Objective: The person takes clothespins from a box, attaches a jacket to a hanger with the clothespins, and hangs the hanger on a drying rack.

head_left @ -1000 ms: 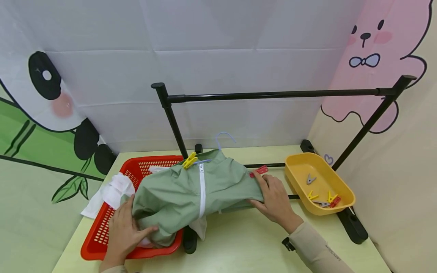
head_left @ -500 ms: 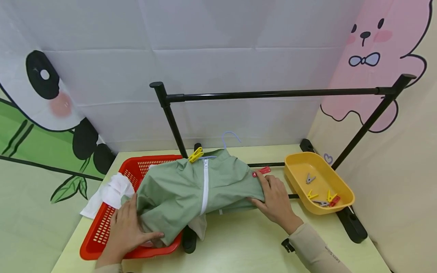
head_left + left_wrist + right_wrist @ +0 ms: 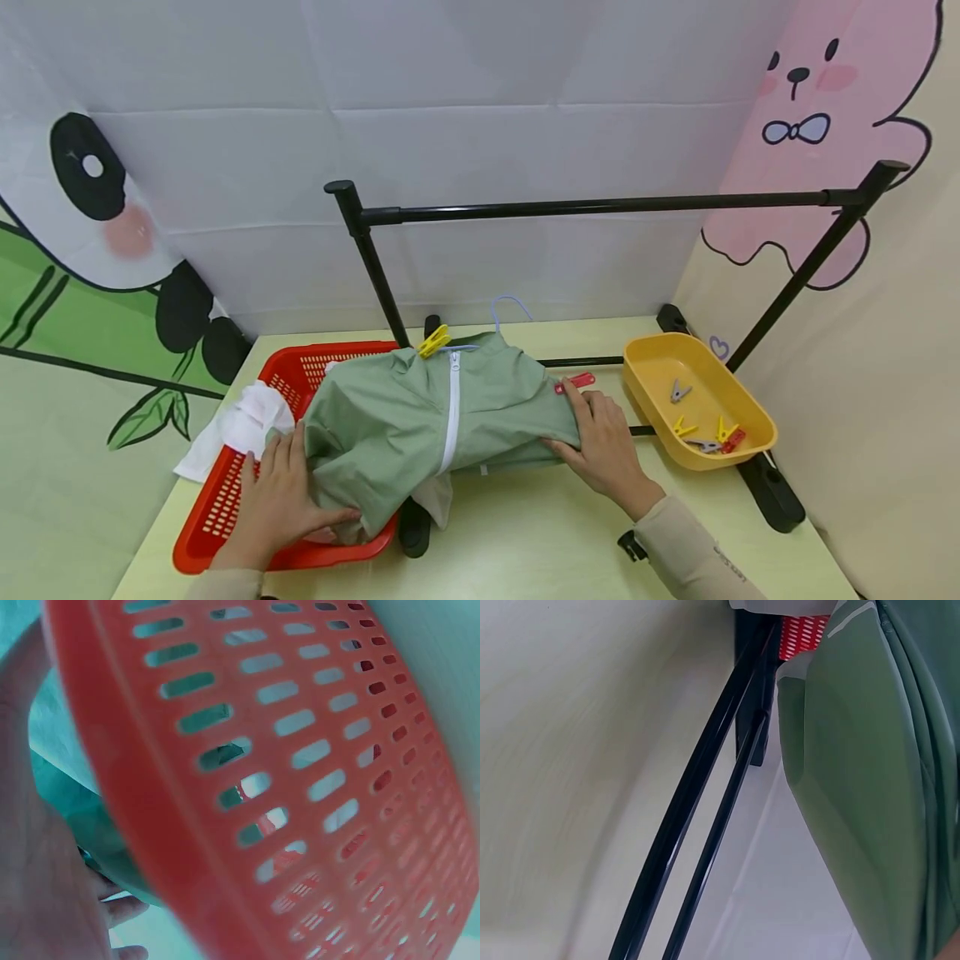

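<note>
A green zip-up jacket (image 3: 397, 425) with a white zipper hangs on a light-blue hanger (image 3: 504, 312) and lies partly over the red basket (image 3: 296, 367). A yellow clothespin (image 3: 433, 341) sits by its collar, and a red clothespin (image 3: 575, 382) is at its right shoulder. My right hand (image 3: 603, 446) holds the jacket's right sleeve, fingertips just beneath the red clothespin. At the other side, my left hand (image 3: 281, 500) touches the left sleeve with fingers and thumb spread. The left wrist view has the basket wall between the camera and part of the cloth.
A black rack (image 3: 600, 205) stands behind the jacket, its lower bars near the tabletop. To the right, a yellow tray (image 3: 637, 354) contains several clothespins. White cloth (image 3: 258, 417) hangs over the basket's left rim.
The jacket and hanger have shifted slightly right, and the left sleeve looks more spread. My left thumb has moved a little right, while my right hand has stayed nearly still.
</note>
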### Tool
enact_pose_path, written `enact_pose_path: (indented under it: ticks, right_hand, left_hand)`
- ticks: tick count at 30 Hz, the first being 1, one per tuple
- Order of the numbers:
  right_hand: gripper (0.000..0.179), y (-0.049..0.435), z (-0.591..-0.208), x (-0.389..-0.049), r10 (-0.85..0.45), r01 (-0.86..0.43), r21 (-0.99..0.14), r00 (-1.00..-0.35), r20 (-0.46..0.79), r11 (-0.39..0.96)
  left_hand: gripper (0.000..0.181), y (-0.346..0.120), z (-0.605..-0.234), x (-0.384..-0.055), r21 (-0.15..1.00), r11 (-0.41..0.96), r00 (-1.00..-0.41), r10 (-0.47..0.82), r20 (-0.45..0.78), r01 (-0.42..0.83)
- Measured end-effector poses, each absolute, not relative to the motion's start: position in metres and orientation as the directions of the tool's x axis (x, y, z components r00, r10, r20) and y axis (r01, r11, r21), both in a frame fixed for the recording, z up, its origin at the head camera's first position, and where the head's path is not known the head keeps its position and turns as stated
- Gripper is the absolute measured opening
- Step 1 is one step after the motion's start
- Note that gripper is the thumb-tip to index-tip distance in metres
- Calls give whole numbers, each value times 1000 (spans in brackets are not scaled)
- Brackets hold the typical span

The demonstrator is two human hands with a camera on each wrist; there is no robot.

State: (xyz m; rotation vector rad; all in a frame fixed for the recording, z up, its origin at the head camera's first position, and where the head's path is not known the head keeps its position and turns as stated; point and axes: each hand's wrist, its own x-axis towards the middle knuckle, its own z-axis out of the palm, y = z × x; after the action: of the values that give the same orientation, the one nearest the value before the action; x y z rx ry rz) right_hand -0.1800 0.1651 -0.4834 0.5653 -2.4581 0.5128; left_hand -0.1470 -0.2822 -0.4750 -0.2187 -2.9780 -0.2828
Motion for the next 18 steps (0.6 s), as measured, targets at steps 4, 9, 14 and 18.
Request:
enact_pose_path:
  ticks: [4, 9, 14, 18]
  right_hand:
    - [94, 165, -485, -178, -273, -482, -242, -767, 581, 842]
    - [94, 164, -486, -177, -265, -467, -247, -781, 566, 849]
    - [94, 164, -488, -173, -254, -461, -257, -784, 566, 849]
    - [92, 163, -491, -171, -241, -449, -271, -794, 559, 852]
  left_hand:
    - [147, -280, -471, -149, 140, 976, -979, 148, 142, 168]
    - [148, -278, -467, -154, 109, 976, -977, 178, 114, 191]
    - [148, -278, -464, -160, 71, 975, -974, 204, 95, 211]
    - [148, -276, -460, -165, 66, 975, -976, 205, 72, 210]
